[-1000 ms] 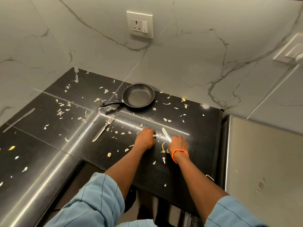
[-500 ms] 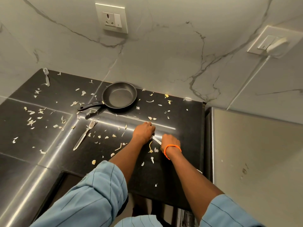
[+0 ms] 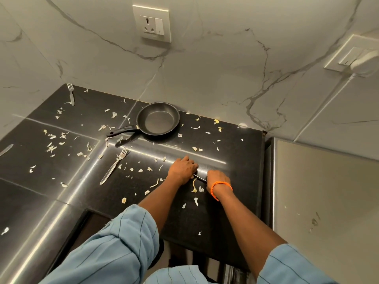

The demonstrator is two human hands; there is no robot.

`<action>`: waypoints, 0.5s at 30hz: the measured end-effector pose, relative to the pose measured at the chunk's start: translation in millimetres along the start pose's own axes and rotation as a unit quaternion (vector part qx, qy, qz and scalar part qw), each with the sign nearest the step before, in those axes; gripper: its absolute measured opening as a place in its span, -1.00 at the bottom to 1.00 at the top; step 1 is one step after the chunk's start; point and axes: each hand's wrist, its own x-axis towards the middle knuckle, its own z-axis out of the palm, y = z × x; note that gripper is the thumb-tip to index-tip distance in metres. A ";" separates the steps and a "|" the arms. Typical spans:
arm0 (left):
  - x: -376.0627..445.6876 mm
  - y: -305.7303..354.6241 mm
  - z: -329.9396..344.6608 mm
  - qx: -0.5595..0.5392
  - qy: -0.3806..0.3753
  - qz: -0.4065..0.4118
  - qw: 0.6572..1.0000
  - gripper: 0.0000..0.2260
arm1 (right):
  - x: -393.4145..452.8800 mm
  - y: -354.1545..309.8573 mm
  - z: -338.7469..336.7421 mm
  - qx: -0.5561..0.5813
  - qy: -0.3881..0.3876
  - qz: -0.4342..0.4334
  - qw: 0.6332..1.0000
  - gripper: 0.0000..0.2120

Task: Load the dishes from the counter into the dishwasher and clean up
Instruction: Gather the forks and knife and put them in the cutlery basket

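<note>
A table knife [image 3: 200,177] lies on the black counter [image 3: 229,201], and only a thin sliver of it shows between my two hands. My left hand [image 3: 182,168] has its fingers curled down over the blade end. My right hand [image 3: 218,178], with an orange band at the wrist, grips the handle end. A small black frying pan [image 3: 158,120] sits empty against the back wall. One fork [image 3: 114,165] lies left of my hands. A second fork [image 3: 70,94] is in the far back corner. Another knife [image 3: 6,150] lies at the left edge.
Pale vegetable scraps [image 3: 194,188] are scattered across most of the counter. A steel appliance top [image 3: 324,201] adjoins the counter on the right. A wall socket [image 3: 151,23] and a plugged-in white plug [image 3: 361,60] are on the marble wall.
My left hand has slid right onto the knife's blade, which lay exposed a second ago. My right hand has closed on the handle end. The view has shifted a little.
</note>
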 end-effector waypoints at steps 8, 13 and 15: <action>-21.1 -4.5 5.1 -0.130 0.080 -0.002 0.988 -0.88 | -0.6 -5.2 -8.9 0.075 0.006 -0.073 0.995 -0.89; -51.2 -18.1 -8.7 -0.192 0.136 -0.082 0.969 -0.85 | 1.9 -33.0 -7.9 0.120 0.024 -0.131 0.984 -0.87; -69.7 -34.3 -8.1 -0.208 0.151 -0.132 0.957 -0.83 | 1.5 -55.0 -6.5 0.130 0.030 -0.158 0.978 -0.86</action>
